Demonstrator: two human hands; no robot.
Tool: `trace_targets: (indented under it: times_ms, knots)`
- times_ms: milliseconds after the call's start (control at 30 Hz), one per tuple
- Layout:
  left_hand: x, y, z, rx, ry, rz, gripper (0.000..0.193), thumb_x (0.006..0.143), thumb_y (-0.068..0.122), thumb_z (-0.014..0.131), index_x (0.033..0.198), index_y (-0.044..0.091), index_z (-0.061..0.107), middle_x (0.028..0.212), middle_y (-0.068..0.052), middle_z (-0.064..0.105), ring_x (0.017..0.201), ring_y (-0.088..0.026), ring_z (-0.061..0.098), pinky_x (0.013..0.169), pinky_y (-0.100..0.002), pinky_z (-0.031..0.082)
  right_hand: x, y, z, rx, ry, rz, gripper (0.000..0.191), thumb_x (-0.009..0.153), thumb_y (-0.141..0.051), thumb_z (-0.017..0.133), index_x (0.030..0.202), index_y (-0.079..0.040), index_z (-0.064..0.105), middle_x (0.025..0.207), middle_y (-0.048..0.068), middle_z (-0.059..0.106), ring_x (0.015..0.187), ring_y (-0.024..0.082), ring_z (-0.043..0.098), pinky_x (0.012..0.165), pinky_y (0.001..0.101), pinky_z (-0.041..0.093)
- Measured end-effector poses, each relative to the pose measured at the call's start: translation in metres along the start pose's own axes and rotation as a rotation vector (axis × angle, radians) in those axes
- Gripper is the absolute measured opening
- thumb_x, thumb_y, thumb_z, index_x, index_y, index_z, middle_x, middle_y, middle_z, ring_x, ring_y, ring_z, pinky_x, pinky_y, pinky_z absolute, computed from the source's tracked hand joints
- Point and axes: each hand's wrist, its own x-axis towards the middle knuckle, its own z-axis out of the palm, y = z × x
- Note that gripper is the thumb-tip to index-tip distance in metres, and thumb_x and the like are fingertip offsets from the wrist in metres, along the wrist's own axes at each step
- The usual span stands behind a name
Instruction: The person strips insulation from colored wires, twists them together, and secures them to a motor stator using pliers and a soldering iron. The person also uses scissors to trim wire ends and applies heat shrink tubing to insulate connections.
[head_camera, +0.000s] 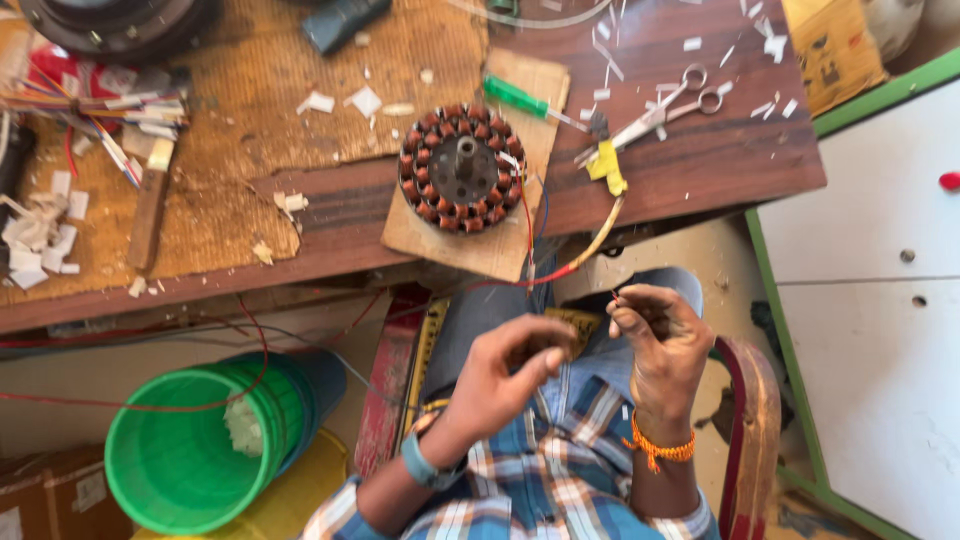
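A round motor stator (461, 168) with copper windings lies on a cardboard piece (497, 243) at the front edge of the wooden workbench (700, 160). Thin red, blue and yellow wires (529, 245) run from it down to my lap. My right hand (660, 342) pinches the thin wire ends between fingertips. My left hand (512, 372) is beside it, fingers curled toward the same wires; whether it grips them is unclear.
Scissors (672, 104) and a green-handled screwdriver (520, 97) lie on the bench behind the stator, among white paper scraps. A wire bundle (110, 115) is at the left. A green bucket (195, 440) stands on the floor left; a white cabinet (870, 300) right.
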Motion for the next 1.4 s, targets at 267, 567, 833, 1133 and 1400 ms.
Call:
trace_targets:
  times_ms: [267,567,833,1133,1400]
  knots:
    - [0.009,-0.006,-0.001,-0.134,0.054,-0.027,0.027,0.099,0.012,0.067,0.124,0.001,0.067,0.103,-0.005,0.074,0.080,-0.008,0.069,0.061,-0.023,0.056,-0.017,-0.015,0.009,-0.376,-0.195,-0.176,0.016,0.087,-0.008,0.082,0.100,-0.001,0.075,0.094,0.007,0.073,0.083,0.013,0.067,0.073,0.0239,0.054]
    - [-0.006,0.014,-0.009,0.511,0.047,0.354,0.012,0.096,0.007,0.072,0.108,0.003,0.071,0.094,-0.009,0.071,0.079,-0.013,0.070,0.065,-0.024,0.054,0.000,-0.051,0.013,-0.643,-0.489,-0.384,0.014,0.084,-0.009,0.079,0.095,-0.001,0.073,0.089,0.009,0.071,0.079,0.021,0.071,0.068,0.0316,0.056]
    - [-0.002,-0.001,-0.025,-0.415,-0.341,-0.215,0.016,0.096,0.012,0.072,0.103,-0.002,0.074,0.089,-0.009,0.072,0.078,-0.014,0.070,0.055,-0.022,0.046,0.008,-0.034,0.003,-0.156,-0.680,-0.295,0.019,0.080,-0.019,0.081,0.084,-0.004,0.069,0.078,0.003,0.068,0.071,0.016,0.066,0.061,0.0285,0.050]
    - [0.018,-0.012,0.004,-0.606,0.006,-0.141,0.011,0.096,0.008,0.071,0.098,-0.002,0.067,0.078,-0.007,0.068,0.062,-0.012,0.065,0.051,-0.023,0.047,0.008,-0.036,0.023,-0.416,0.056,-0.707,0.027,0.086,-0.026,0.085,0.093,-0.007,0.067,0.098,0.003,0.069,0.100,0.023,0.064,0.088,0.0328,0.055]
    - [0.028,-0.024,-0.005,-0.132,-0.116,-0.135,0.012,0.096,0.010,0.069,0.100,-0.001,0.070,0.078,-0.005,0.070,0.065,-0.009,0.066,0.053,-0.021,0.047,0.010,-0.043,-0.006,-0.612,-0.352,-0.530,0.019,0.083,-0.010,0.080,0.101,-0.008,0.075,0.103,0.006,0.076,0.099,0.026,0.069,0.088,0.0355,0.056]
